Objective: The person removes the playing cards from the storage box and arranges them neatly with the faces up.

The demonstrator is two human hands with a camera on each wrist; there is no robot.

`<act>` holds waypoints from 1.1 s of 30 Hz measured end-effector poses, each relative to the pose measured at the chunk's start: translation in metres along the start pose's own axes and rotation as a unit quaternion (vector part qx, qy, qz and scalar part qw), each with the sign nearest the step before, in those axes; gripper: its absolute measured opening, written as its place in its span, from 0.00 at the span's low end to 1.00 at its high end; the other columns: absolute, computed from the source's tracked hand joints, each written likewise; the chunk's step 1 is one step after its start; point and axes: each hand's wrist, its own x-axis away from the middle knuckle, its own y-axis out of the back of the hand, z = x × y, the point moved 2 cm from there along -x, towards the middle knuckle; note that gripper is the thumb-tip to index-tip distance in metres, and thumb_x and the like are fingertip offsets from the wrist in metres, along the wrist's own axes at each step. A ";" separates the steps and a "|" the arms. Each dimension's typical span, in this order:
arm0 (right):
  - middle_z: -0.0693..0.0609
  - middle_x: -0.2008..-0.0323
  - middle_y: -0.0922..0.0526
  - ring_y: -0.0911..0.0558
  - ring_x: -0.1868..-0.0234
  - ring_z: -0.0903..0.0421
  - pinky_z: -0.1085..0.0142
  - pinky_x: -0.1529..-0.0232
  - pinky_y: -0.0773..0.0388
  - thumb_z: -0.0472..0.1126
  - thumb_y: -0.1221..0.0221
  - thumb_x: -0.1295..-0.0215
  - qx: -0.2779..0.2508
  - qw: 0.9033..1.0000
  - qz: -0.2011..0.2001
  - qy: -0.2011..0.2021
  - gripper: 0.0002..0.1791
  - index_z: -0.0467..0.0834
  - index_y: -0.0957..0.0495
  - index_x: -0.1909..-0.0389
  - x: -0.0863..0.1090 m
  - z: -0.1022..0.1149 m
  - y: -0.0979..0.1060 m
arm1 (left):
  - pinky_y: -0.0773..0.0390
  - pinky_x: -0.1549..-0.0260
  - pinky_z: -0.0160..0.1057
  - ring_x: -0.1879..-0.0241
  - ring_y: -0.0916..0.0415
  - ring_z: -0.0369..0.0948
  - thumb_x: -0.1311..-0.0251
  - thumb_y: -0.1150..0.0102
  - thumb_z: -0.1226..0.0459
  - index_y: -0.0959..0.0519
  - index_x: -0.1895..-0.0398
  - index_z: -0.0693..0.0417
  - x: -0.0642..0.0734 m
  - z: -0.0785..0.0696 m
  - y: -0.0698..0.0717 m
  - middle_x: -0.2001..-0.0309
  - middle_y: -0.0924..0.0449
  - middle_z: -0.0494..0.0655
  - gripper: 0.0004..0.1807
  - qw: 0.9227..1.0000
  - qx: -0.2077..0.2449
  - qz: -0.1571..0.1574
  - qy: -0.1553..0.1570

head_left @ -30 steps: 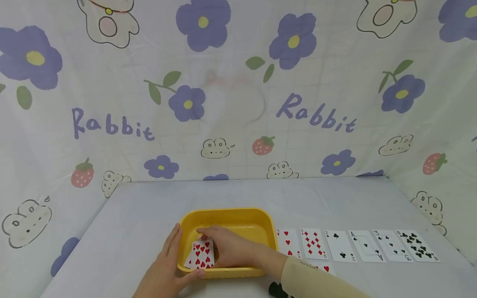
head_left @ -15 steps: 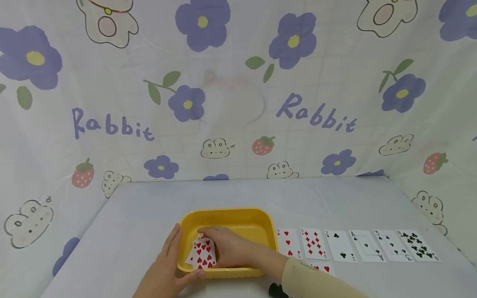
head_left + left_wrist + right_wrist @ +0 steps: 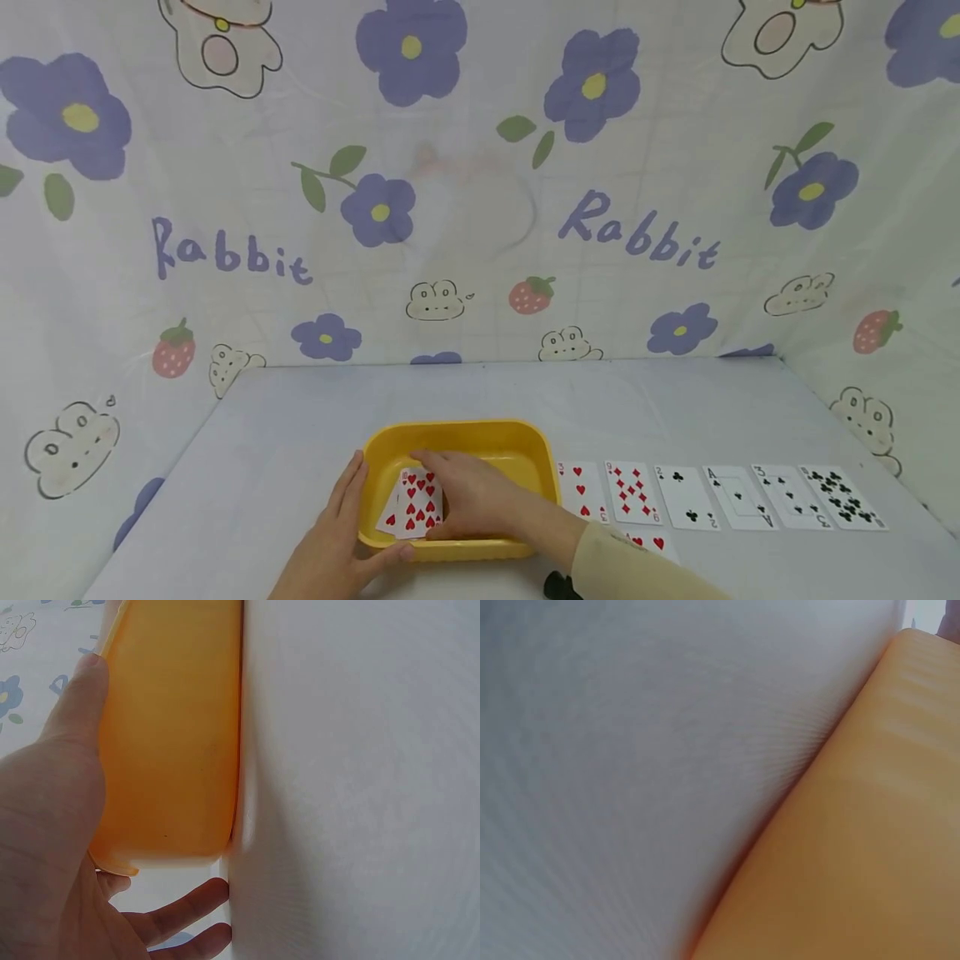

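Note:
In the head view my left hand (image 3: 330, 529) holds the front left corner of a yellow plastic tray (image 3: 461, 432), its thumb on the front rim. The left wrist view has the thumb along the tray's wall (image 3: 172, 735) and the other fingers spread past the corner. My right hand (image 3: 476, 496) reaches into the tray and grips a ten of hearts playing card (image 3: 419, 504) by its right side, thumb low and fingers at the top. Another heart card (image 3: 388, 518) peeks out from under it at the left. The right wrist view takes in only the tray's outer wall (image 3: 855, 847).
Right of the tray lies a row of face-up cards, among them a three of hearts (image 3: 578, 492), a nine of diamonds (image 3: 633, 492) and a two of clubs (image 3: 684, 497). My right sleeve (image 3: 630, 567) partly covers a red card (image 3: 658, 543). A black object (image 3: 558, 585) sits at the front edge.
My right hand has shifted slightly right inside the tray, and the ten of hearts has moved up and right with it. More of the card beneath now shows. The left hand stays put.

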 end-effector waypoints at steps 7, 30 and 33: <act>0.53 0.44 0.22 0.24 0.49 0.59 0.61 0.42 0.26 0.61 0.26 0.53 0.005 0.999 -0.002 -0.036 0.53 0.46 0.38 0.28 0.001 -0.003 -0.001 | 0.33 0.40 0.57 0.32 0.41 0.54 0.57 0.41 0.26 0.59 0.20 0.52 0.000 0.000 0.000 0.21 0.65 0.45 0.69 1.000 -0.002 -0.002 -0.006; 0.56 0.49 0.29 0.30 0.55 0.62 0.73 0.50 0.26 0.58 0.24 0.55 0.005 0.999 -0.046 -0.007 0.45 0.47 0.27 0.35 0.008 0.002 0.001 | 0.32 0.41 0.58 0.33 0.38 0.54 0.55 0.42 0.26 0.59 0.20 0.51 0.002 0.001 0.000 0.21 0.65 0.46 0.67 1.000 -0.001 -0.007 -0.011; 0.56 0.46 0.26 0.28 0.51 0.61 0.67 0.45 0.26 0.59 0.25 0.54 0.007 0.999 -0.030 -0.009 0.44 0.48 0.27 0.35 0.008 -0.001 0.001 | 0.32 0.40 0.58 0.33 0.38 0.54 0.57 0.43 0.25 0.59 0.20 0.51 0.001 -0.001 -0.001 0.21 0.65 0.45 0.68 1.000 -0.002 -0.005 -0.007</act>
